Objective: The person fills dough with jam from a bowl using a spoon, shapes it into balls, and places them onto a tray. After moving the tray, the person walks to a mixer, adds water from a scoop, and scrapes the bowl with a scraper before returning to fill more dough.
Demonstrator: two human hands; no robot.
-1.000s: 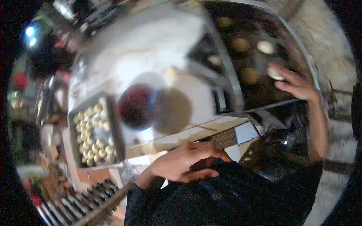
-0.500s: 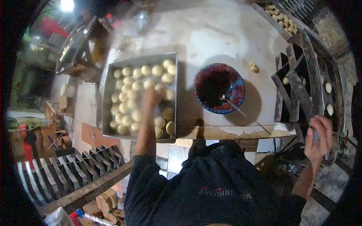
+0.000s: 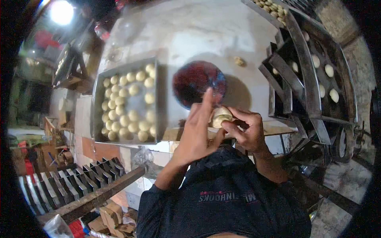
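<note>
In front of my body, close to the near rim of the bowl, my right hand pinches a piece of pale dough between thumb and fingers. The dough looks pressed and folded rather than round. My left hand is right beside it, fingers stretched upward and thumb apart, its inner side at the dough's edge. Beyond the hands is a round blue bowl of dark red crumbly filling; the left fingertips overlap its rim in this view. To the left, a metal tray bears rows of round dough balls.
A small dough scrap lies on the pale tabletop. Narrow metal moulds and a dark tray with dough balls are at right. More dough balls fill a tray at back right. Metal moulds line up at lower left.
My left hand has come from the dough-ball tray to the middle. My right hand has moved left from the dark tray and now holds dough. The view has turned right.
</note>
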